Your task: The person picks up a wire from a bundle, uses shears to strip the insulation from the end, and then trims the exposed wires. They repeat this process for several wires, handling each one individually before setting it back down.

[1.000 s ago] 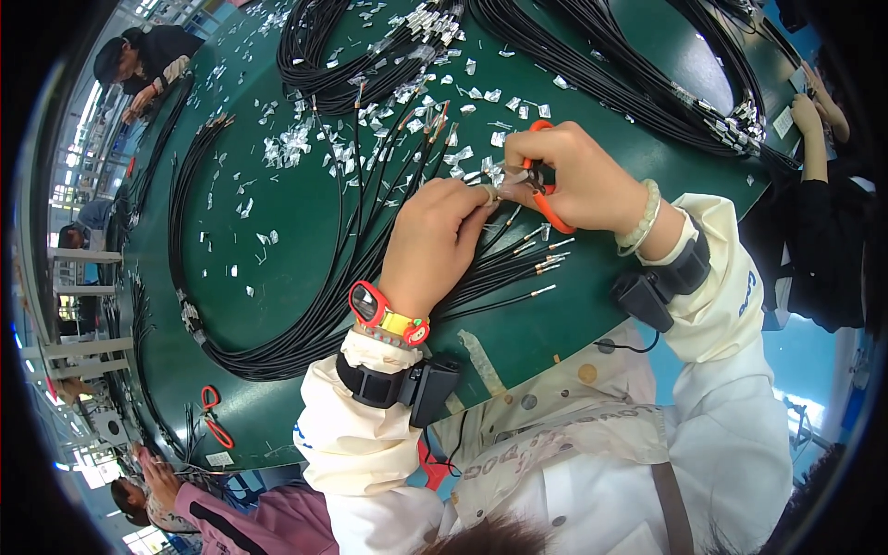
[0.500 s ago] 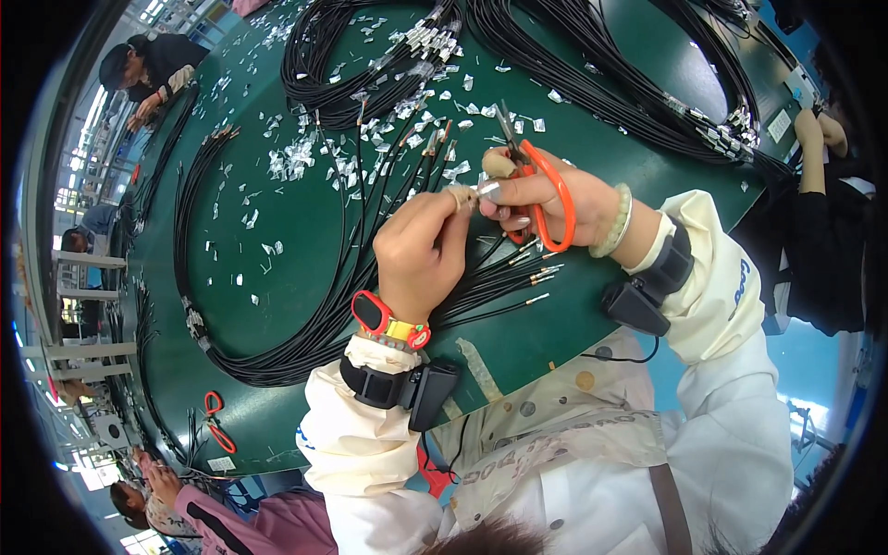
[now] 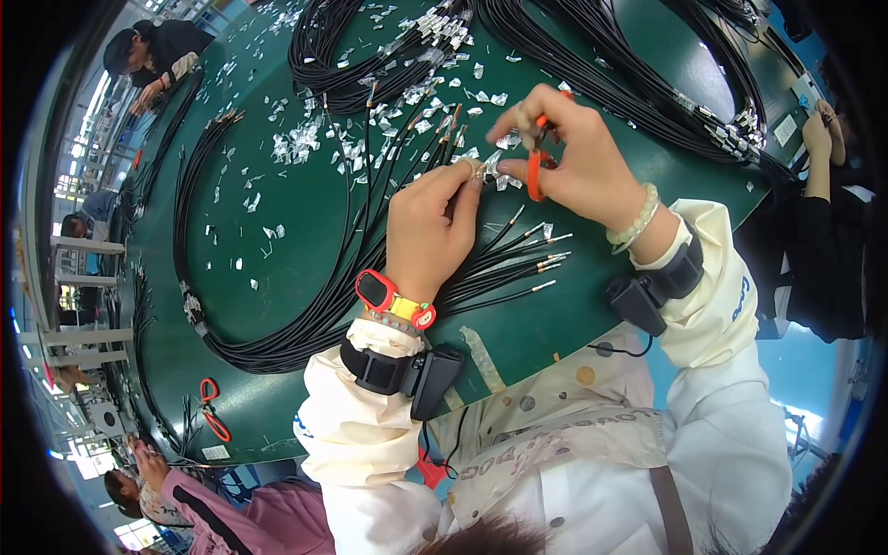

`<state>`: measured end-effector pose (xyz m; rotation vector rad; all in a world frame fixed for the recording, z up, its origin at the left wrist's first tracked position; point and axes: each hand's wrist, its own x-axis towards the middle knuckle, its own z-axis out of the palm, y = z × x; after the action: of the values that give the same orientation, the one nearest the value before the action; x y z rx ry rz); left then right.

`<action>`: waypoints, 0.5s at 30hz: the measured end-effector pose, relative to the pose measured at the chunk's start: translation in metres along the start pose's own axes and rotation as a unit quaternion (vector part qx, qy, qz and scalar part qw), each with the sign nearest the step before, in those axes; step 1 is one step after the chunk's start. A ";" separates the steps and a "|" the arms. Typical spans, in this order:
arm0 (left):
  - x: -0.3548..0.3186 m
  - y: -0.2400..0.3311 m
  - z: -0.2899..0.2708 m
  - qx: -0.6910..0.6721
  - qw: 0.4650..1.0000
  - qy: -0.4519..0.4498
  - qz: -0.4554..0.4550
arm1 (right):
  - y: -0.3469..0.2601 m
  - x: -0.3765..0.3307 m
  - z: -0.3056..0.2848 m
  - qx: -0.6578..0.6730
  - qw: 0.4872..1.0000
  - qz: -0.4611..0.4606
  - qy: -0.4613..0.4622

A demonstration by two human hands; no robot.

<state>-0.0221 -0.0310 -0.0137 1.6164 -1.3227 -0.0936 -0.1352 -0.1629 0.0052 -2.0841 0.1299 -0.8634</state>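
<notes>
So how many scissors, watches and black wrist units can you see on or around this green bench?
Orange-handled scissors: 2, one pair in the right hand, one pair lying at the table's near-left edge.
Red and yellow wristwatch: 1, on the left hand.
Black wrist units: 2, left and right.
Total: 5
</notes>
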 end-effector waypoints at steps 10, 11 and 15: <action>0.006 -0.014 0.002 0.072 0.988 -0.105 0.082 | 0.022 0.008 -0.005 0.184 0.952 0.215 -0.113; 0.006 -0.017 -0.004 0.061 0.987 -0.109 0.102 | 0.023 0.011 0.000 0.203 0.944 0.237 -0.104; 0.005 -0.024 -0.022 0.026 0.985 -0.111 0.127 | 0.019 0.018 0.018 0.214 0.932 0.284 -0.073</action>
<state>0.0095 -0.0229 -0.0171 1.4985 -1.7063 -0.0859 -0.1063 -0.1697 -0.0059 -1.5642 0.4045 -0.3396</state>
